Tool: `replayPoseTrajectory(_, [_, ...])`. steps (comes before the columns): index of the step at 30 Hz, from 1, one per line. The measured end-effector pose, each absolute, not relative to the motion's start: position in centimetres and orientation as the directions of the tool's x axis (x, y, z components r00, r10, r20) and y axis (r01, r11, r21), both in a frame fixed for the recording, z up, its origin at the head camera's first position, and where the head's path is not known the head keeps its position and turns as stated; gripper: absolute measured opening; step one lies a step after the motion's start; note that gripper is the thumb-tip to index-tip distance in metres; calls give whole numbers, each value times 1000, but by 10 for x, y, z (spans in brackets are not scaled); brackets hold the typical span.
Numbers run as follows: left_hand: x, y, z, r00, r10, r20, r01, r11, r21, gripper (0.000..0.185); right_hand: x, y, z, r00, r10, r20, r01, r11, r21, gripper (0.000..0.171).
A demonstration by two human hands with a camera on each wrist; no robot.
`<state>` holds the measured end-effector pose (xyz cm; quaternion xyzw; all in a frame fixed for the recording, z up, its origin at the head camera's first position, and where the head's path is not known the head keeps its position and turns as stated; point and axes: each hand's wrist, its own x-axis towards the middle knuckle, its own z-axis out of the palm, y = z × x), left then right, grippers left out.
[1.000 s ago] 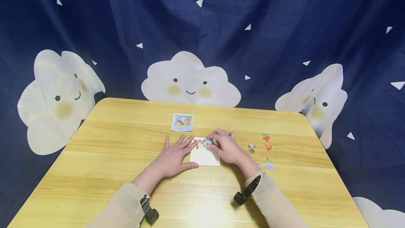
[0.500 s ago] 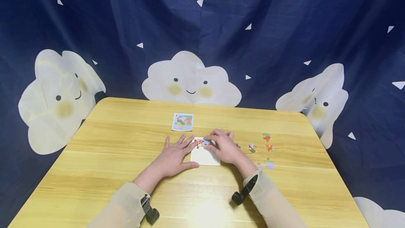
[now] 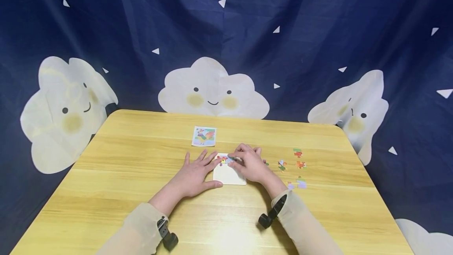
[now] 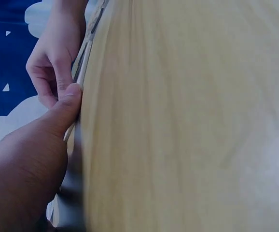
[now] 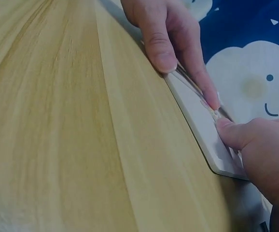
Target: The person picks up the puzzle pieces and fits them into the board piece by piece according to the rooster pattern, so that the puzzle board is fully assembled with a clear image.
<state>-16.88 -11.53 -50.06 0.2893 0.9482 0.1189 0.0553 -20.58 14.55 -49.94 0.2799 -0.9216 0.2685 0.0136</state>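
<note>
A white puzzle board [image 3: 229,175] lies on the table, with colourful jigsaw pieces [image 3: 223,159] along its far edge. My left hand [image 3: 194,179] spreads over the board's left side, index finger reaching the pieces and thumb at the near left corner. Over the far right part, my right hand [image 3: 252,164] pinches a bluish jigsaw piece [image 3: 231,159] against the board; fingers partly cover it. The right wrist view shows the board's edge [image 5: 190,113] low and flat, with the right thumb [image 5: 231,133] on top near the left index fingertip.
Beyond the board lies a small square picture card [image 3: 204,136] of a bird. Several loose jigsaw pieces [image 3: 301,165] are spread on the table [image 3: 141,141] to the right, some partly behind the right hand. A dark blue curtain [image 3: 244,30] hangs past the far table edge.
My right hand has shifted slightly left with its jigsaw piece, closer to the pieces at the left, then stayed nearly still. The left hand has kept its place.
</note>
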Motion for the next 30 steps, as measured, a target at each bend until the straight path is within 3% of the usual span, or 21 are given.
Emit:
replayPoseTrajectory(8, [-171,-110,-494,-809,587,-29,566,792,228,91,-207,146,-501,-863,-481,154,-485,703,-520,31])
replayPoseTrajectory(14, [-174,-104,-493,-772,635,-32,602,745,286,89,-207,144,-502,-863,-472,179,-490,697,-524,30])
replayPoseTrajectory(30, [-177,-103,-493,-783,619,-63,572,755,321,90,-208,147,-490,-838,-531,129,-513,683,-521,31])
